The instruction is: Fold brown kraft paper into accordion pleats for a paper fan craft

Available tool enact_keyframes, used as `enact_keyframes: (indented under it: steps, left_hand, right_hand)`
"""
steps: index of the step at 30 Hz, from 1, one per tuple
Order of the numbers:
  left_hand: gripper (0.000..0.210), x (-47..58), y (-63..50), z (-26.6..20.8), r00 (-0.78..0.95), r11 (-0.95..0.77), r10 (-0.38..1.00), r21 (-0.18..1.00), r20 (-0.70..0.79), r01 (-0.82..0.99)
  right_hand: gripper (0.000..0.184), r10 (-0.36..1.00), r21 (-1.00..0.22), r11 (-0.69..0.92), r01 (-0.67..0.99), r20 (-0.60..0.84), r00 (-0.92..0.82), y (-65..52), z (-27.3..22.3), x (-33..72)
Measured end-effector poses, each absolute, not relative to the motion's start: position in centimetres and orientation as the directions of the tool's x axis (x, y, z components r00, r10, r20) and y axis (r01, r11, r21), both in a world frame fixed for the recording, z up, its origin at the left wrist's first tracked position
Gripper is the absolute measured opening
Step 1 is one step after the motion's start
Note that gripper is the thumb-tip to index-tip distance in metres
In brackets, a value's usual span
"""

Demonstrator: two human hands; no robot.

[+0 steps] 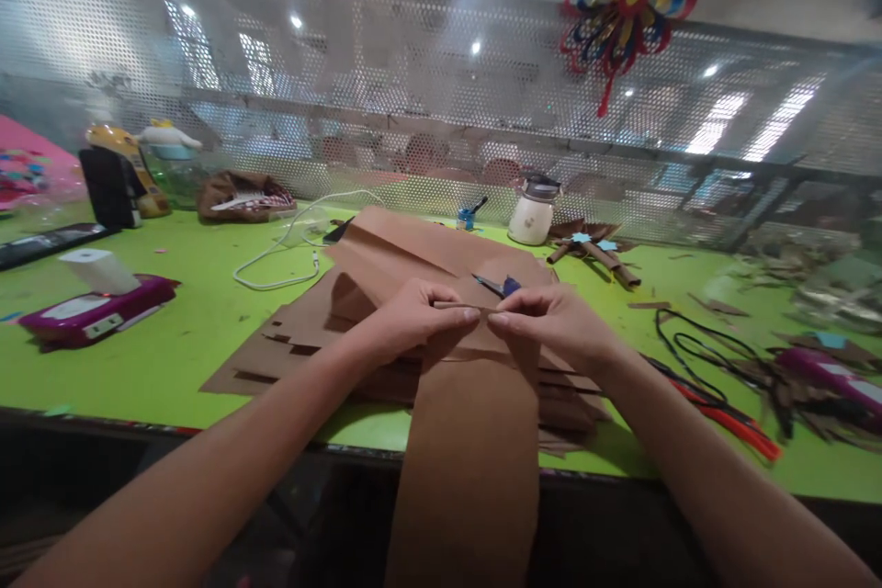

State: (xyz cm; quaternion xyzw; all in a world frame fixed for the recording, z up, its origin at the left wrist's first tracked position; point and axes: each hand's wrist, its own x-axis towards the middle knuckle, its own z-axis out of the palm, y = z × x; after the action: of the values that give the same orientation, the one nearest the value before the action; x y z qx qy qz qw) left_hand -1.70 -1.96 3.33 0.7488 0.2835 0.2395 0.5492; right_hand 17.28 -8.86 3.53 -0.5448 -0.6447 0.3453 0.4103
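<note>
A long strip of brown paper (475, 441) hangs from my two hands over the table's front edge. Its top edge looks narrowly folded or rolled. My left hand (420, 317) pinches that edge on the left, thumb on the near side. Close beside it, my right hand (544, 317) pinches the same edge, the two thumb tips a little apart. Behind and under the hands lies a stack of brown paper sheets (276, 354). Scissors (508, 286) with dark blue handles rest on the stack just beyond my fingers, partly hidden by my right hand.
The green table (344, 427) carries a purple power strip (103, 308) with a white plug, a white cable (276, 283), a white jar (532, 211) and a small blue bottle (466, 219). On the right lie brown paper rolls (599, 257) and a red-handled tool with black cord (734, 423).
</note>
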Motion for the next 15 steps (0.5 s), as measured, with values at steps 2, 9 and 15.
enact_keyframes:
  steps: [2,9,15]
  left_hand:
    - [0.026,-1.7,-1.8,3.3,0.739,-0.263,0.670,0.954,0.070,0.148]
    - [0.031,-1.5,-1.8,3.0,0.775,-0.298,0.631,0.935,0.040,0.194]
    - [0.036,-1.8,-1.9,3.2,0.799,-0.303,0.601,0.931,0.019,0.205]
  right_hand:
    - [0.023,0.984,-0.885,0.176,0.432,0.162,-0.067,-8.7,3.2,17.4]
    - [0.024,0.976,-0.858,0.212,0.468,0.166,-0.139,-8.0,2.3,17.6]
    - [0.029,0.991,-0.928,0.110,0.357,0.075,-0.111,-7.9,2.3,17.6]
